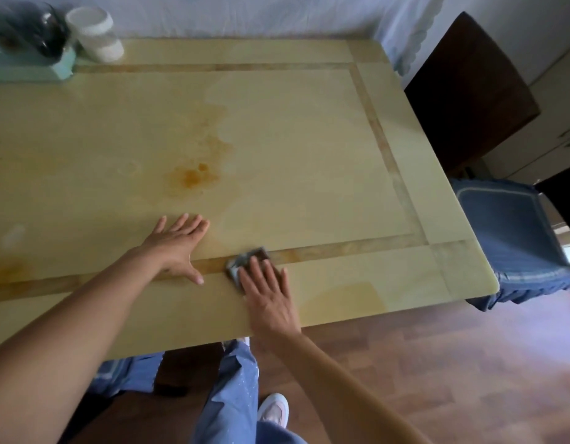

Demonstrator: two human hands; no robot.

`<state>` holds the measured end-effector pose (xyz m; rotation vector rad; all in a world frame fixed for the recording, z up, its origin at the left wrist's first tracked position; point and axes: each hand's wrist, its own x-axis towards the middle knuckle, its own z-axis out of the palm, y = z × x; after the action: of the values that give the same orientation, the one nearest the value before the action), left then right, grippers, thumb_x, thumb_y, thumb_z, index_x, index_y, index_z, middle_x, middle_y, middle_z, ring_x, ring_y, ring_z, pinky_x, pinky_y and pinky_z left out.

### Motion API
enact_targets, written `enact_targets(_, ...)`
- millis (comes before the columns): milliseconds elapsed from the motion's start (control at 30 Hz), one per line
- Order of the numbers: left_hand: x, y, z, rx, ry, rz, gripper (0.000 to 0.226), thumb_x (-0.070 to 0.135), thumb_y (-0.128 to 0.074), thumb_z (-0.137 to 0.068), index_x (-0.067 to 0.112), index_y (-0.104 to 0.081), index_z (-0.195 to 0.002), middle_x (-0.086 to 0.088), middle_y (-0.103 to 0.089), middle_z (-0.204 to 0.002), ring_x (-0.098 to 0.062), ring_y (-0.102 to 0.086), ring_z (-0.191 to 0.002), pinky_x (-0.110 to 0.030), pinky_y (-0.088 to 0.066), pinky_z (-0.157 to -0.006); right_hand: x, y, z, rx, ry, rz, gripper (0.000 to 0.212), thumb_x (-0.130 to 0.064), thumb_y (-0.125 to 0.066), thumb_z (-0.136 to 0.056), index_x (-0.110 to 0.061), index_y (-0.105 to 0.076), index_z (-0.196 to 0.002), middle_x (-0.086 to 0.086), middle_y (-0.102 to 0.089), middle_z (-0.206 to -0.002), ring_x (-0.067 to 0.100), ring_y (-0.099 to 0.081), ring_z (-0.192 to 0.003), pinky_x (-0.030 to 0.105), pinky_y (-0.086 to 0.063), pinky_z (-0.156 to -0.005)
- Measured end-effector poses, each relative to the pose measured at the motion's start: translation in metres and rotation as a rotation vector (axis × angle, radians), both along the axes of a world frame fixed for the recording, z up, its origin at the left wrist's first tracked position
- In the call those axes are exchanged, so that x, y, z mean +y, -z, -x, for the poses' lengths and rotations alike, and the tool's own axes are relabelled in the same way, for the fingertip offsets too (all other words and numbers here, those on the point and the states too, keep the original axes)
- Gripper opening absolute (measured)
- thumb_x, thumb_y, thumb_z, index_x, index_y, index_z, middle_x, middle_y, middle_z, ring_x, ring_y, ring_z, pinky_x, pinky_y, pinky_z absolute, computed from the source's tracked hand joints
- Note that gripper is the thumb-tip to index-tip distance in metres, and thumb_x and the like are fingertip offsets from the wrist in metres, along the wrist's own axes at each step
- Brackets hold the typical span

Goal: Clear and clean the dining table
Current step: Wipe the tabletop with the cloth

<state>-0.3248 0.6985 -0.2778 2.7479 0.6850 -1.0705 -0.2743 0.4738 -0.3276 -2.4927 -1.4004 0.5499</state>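
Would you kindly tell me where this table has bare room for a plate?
The table is bare from the orange stain to its right edge. Crowded: jars at far left; left hand, right hand and cloth near the front.

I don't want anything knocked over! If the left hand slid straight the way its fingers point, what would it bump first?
Nothing, it seems: the left hand points across bare table, probably toward the edge by the chair.

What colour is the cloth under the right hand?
The cloth is pale grey-blue with a dark brown far edge, flattened under the right hand; head view only.
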Motion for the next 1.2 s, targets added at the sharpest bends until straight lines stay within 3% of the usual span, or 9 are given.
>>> enact_targets(100, -0.010, -0.001, 0.008, 0.006, 0.021, 0.011, 0.131, 0.066, -0.069, -0.062, 0.029, 0.033, -0.136, 0.006, 0.033, -0.147, -0.020, 0.024, -0.141, -0.050, 0.013, -0.113, -0.020, 0.007, -0.008, -0.087, -0.168, 0.008, 0.052, -0.031, -0.030, -0.096, -0.027, -0.019, -0.147, -0.005, -0.009, -0.158, 0.016, 0.001, -0.145, 0.044, 0.008, -0.115)
enact_targets(200, -0.027, -0.002, 0.017, 0.001, 0.041, 0.027, 0.129, 0.064, -0.069, -0.063, 0.031, 0.034, -0.132, 0.006, 0.035, -0.143, -0.019, 0.025, -0.140, -0.049, 0.013, -0.114, -0.052, 0.005, -0.035, -0.102, -0.043, 0.052, 0.051, -0.036, -0.027, -0.092, -0.027, -0.034, -0.142, -0.003, -0.031, -0.152, 0.017, -0.027, -0.141, 0.048, -0.013, -0.117)
enact_targets(333, -0.043, 0.002, 0.022, 0.002, 0.046, 0.026, 0.130, 0.063, -0.070, -0.063, 0.028, 0.028, -0.142, 0.006, 0.034, -0.147, -0.018, 0.025, -0.141, -0.048, 0.014, -0.113, -0.118, 0.004, -0.083, -0.123, 0.215, 0.099, 0.061, -0.037, -0.010, -0.090, -0.023, -0.015, -0.149, -0.001, -0.008, -0.158, 0.019, -0.005, -0.146, 0.041, 0.007, -0.113)
enact_targets(500, -0.050, 0.005, 0.021, 0.004, 0.061, -0.015, 0.130, 0.064, -0.069, -0.064, 0.025, 0.026, -0.143, 0.001, 0.031, -0.151, -0.018, 0.023, -0.142, -0.048, 0.015, -0.112, -0.192, -0.003, -0.128, -0.098, 0.605, 0.121, 0.052, -0.024, -0.018, -0.100, -0.022, -0.006, -0.150, -0.002, 0.003, -0.159, 0.014, 0.005, -0.146, 0.043, 0.008, -0.118)
enact_targets(667, -0.053, 0.004, 0.020, -0.005, 0.056, -0.019, 0.129, 0.061, -0.070, -0.065, 0.024, 0.025, -0.144, 0.000, 0.030, -0.152, -0.017, 0.021, -0.143, -0.048, 0.014, -0.113, -0.164, -0.004, -0.114, -0.062, 0.813, 0.107, 0.052, -0.023, -0.021, -0.101, -0.019, -0.006, -0.151, 0.002, 0.006, -0.159, 0.021, 0.007, -0.146, 0.044, 0.005, -0.119)
enact_targets(867, -0.054, 0.006, 0.020, -0.019, 0.063, -0.026, 0.129, 0.061, -0.070, -0.065, 0.024, 0.024, -0.145, 0.000, 0.028, -0.153, -0.017, 0.021, -0.143, -0.046, 0.013, -0.113, -0.096, 0.007, -0.044, -0.075, 0.470, 0.041, 0.055, -0.018, -0.029, -0.099, -0.022, -0.008, -0.150, 0.001, 0.006, -0.158, 0.020, 0.009, -0.146, 0.039, 0.011, -0.116)
enact_targets(967, -0.055, 0.006, 0.018, -0.022, 0.062, -0.030, 0.128, 0.061, -0.071, -0.065, 0.024, 0.022, -0.146, 0.001, 0.027, -0.154, -0.016, 0.020, -0.143, -0.046, 0.014, -0.113, -0.076, 0.008, -0.031, -0.067, 0.310, 0.064, 0.056, -0.030, -0.010, -0.095, -0.023, -0.007, -0.150, -0.002, 0.008, -0.158, 0.014, 0.018, -0.141, 0.036, 0.017, -0.114)
enact_targets(1067, -0.051, 0.008, 0.021, -0.045, 0.061, -0.027, 0.129, 0.061, -0.071, -0.064, 0.024, 0.022, -0.146, 0.001, 0.026, -0.154, -0.017, 0.020, -0.143, -0.045, 0.014, -0.112, -0.070, 0.009, -0.045, -0.088, 0.190, 0.096, 0.072, -0.042, 0.008, -0.081, -0.022, -0.001, -0.150, -0.004, 0.017, -0.153, 0.016, 0.019, -0.141, 0.033, 0.019, -0.113)
enact_targets(1200, -0.049, 0.012, 0.025, -0.085, 0.082, -0.035, 0.128, 0.063, -0.069, -0.064, 0.024, 0.022, -0.145, 0.001, 0.027, -0.153, -0.017, 0.023, -0.142, -0.045, 0.018, -0.110, -0.049, 0.004, -0.070, -0.061, 0.248, 0.122, 0.058, -0.035, -0.011, -0.095, -0.021, -0.003, -0.150, 0.001, 0.009, -0.158, 0.018, 0.013, -0.145, 0.039, 0.011, -0.116)
